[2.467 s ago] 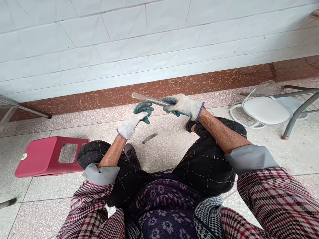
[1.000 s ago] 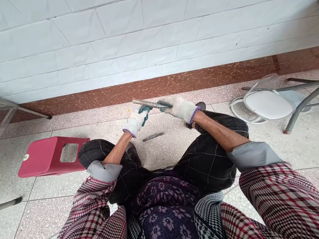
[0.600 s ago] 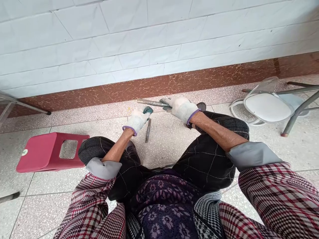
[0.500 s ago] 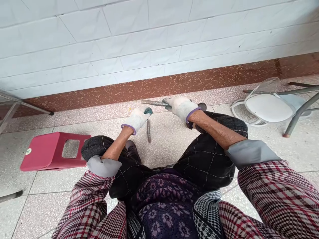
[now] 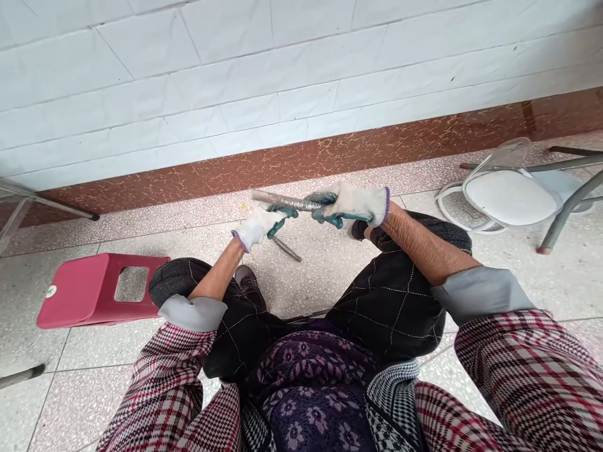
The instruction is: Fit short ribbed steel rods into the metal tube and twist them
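Note:
Both my hands wear white knit gloves with green palms and purple cuffs. My right hand [image 5: 346, 204] is closed round one end of a stick with a silvery, ribbed wrapping [image 5: 304, 203]. Its plain, pale end points left and passes just above my left hand [image 5: 264, 225]. The fingers of my left hand are closed on a thin, dark ribbed rod [image 5: 286, 249], which sticks out down to the right. I cannot tell whether the left fingers also touch the stick. What the ribbing is made of is too small to tell.
A red plastic stool [image 5: 78, 292] lies on its side at the left. White chair-like pieces [image 5: 511, 198] and metal legs [image 5: 575, 207] stand at the right. Ahead, a white tiled wall [image 5: 282, 75] meets a brown skirting [image 5: 211, 179]. My knees flank the speckled floor [image 5: 306, 276].
The silvery stick has moved left and slightly down, over my left hand. The dark rod has swung from nearly upright in view to slanting rightward. My right wrist has turned.

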A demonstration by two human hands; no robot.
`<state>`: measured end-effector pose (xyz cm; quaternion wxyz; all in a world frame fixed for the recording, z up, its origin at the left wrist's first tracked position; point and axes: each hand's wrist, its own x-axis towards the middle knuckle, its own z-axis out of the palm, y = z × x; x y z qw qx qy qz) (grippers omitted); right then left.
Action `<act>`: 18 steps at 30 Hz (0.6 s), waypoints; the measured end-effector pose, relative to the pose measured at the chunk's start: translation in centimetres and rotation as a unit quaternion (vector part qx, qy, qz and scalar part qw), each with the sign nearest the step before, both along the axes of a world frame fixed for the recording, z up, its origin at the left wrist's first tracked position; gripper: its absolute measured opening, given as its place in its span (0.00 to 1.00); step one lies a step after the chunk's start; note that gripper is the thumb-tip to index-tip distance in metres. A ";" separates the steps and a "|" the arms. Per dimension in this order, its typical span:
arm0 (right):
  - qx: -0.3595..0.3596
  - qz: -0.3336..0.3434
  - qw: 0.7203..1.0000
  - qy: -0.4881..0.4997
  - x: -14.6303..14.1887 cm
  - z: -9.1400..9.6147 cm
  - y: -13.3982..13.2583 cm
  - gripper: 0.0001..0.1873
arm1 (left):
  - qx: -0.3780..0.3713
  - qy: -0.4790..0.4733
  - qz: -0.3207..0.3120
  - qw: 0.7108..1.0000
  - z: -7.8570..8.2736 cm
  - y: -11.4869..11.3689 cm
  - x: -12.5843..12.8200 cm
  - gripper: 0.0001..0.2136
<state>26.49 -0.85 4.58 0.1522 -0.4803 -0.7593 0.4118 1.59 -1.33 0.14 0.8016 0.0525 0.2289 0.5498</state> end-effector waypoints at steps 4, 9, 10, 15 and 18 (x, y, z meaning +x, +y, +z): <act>0.028 -0.038 0.995 -0.087 -1.8 -0.6 1.1 0.21 | 0.121 0.481 -0.176 0.850 -0.2 -0.7 1.0 0.07; 0.087 -0.034 0.946 -0.310 -2.6 -1.7 2.4 0.22 | 0.263 0.719 -0.185 0.616 1.1 -0.2 -0.2 0.06; 0.078 -0.029 0.940 -0.331 -2.7 -1.8 2.5 0.21 | 0.274 0.728 -0.186 0.600 1.3 -0.1 -0.5 0.06; 0.016 0.009 0.944 -0.329 -2.0 -2.2 1.9 0.18 | 0.278 0.745 -0.209 0.569 1.1 0.4 -1.3 0.09; -0.022 0.031 0.959 -0.281 -0.4 -2.1 1.0 0.19 | 0.299 0.738 -0.223 0.562 0.5 0.8 -1.1 0.09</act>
